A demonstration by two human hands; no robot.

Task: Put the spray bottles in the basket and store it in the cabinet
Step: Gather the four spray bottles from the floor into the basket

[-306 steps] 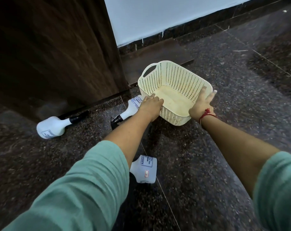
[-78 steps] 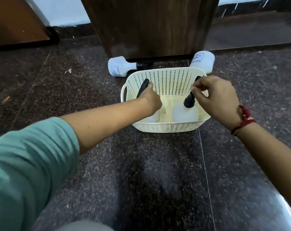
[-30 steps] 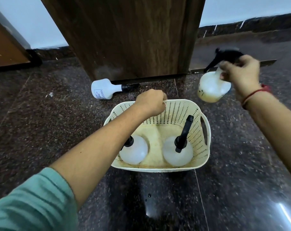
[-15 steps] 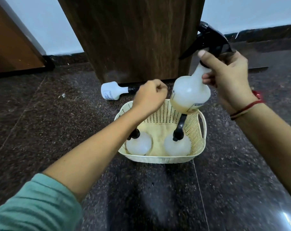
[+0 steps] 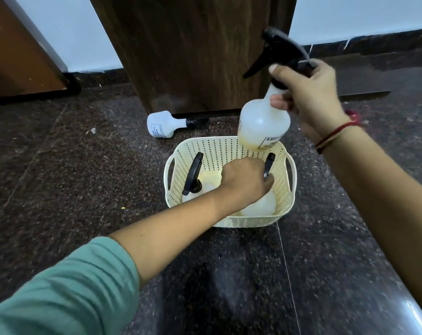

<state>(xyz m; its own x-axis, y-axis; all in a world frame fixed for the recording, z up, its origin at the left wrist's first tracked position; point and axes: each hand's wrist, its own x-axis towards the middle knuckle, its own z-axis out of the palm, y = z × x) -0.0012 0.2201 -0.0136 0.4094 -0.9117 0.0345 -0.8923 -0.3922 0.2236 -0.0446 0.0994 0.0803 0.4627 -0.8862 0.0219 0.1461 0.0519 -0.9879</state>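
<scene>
A cream perforated basket (image 5: 281,189) stands on the dark floor. Two white spray bottles with black triggers stand inside it, the left bottle (image 5: 193,180) and the right bottle (image 5: 260,204). My left hand (image 5: 243,182) is down in the basket, closed around the neck of the right bottle. My right hand (image 5: 306,95) grips a third spray bottle (image 5: 263,124) by its neck, upright, just above the basket's far right corner. A fourth bottle (image 5: 164,123) lies on its side on the floor behind the basket, against the cabinet's foot.
A dark wooden cabinet (image 5: 193,52) rises straight behind the basket. A brown panel (image 5: 19,61) leans at the far left before a white wall. Dark speckled stone floor (image 5: 84,189) surrounds the basket.
My left hand went from the basket's far rim down inside onto the right bottle's neck. My right hand has brought the third bottle a little lower over the basket.
</scene>
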